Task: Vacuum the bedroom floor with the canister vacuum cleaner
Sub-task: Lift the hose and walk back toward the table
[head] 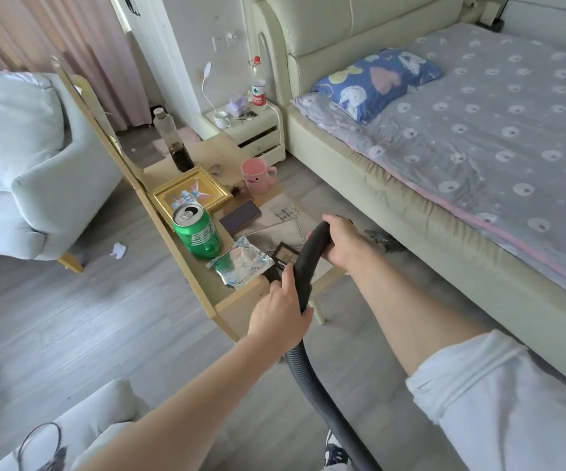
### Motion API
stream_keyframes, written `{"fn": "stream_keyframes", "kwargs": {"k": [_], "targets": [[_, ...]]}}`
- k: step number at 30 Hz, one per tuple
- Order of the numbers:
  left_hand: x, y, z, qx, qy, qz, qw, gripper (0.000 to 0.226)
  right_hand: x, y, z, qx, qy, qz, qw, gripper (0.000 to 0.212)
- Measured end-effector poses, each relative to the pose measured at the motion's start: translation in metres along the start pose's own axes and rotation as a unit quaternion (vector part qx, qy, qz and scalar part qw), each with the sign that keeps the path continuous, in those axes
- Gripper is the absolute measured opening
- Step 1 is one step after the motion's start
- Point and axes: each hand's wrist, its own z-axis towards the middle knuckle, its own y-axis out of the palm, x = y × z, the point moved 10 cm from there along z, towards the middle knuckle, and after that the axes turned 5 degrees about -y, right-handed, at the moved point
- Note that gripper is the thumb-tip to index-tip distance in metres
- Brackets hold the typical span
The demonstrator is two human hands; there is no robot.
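Two-handed grip here: right hand [339, 243] wraps the top of the curved black handle [312, 256], left hand [279, 314] curls round it lower down, just above where the ribbed hose [312, 379] trails back toward the feet. Probably for steering. The nozzle [381, 240] sits on the floor [70, 317] by the bed [393, 232] edge, past the cluttered table [237, 304]. The canister itself isn't in view.

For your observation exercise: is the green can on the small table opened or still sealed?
Opened. The green can stands upright, and its top shows the tab and a dark opening. Whether any drink remains cannot be told.
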Motion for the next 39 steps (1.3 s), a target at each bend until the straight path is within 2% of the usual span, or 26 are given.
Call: {"fn": "stream_keyframes", "kwargs": {"k": [3,8,12,18,22,26,30,35,39], "targets": [[0.002,0.012,0.024,0.019,-0.046,-0.036,0.998,0.083,-0.007,0.007,0.025,-0.017,0.011,0.015,1.0,0.017],[0.003,0.024,0.034,0.071,-0.054,0.058,0.994,0.098,-0.007,0.002,0.048,-0.032,0.019,-0.105,0.994,0.026],[0.008,0.034,0.025,0.05,-0.023,0.13,0.99,0.102,0.0,-0.011,0.049,-0.04,0.027,-0.095,0.994,0.02],[0.025,0.03,0.008,0.062,0.132,0.286,0.947,0.06,0.032,-0.025,0.045,-0.053,0.034,-0.168,0.984,0.049],[0.032,0.02,0.013,0.064,0.145,0.306,0.939,0.036,0.034,-0.025,0.04,-0.063,0.054,-0.193,0.978,0.056],[0.038,0.025,0.014,0.052,0.154,0.285,0.945,0.044,0.039,-0.032,0.034,-0.068,0.078,-0.169,0.98,0.058],[0.037,0.029,0.009,0.05,0.15,0.283,0.946,0.053,0.043,-0.032,0.028,-0.088,0.078,-0.131,0.984,0.05],[0.038,0.028,0.005,0.039,0.137,0.257,0.956,0.067,0.051,-0.037,0.017,-0.121,0.097,-0.171,0.973,0.058],[0.039,0.024,-0.002,0.078,0.145,0.245,0.955,0.072,0.053,-0.046,0.007,-0.121,0.113,-0.135,0.977,0.061]]}}
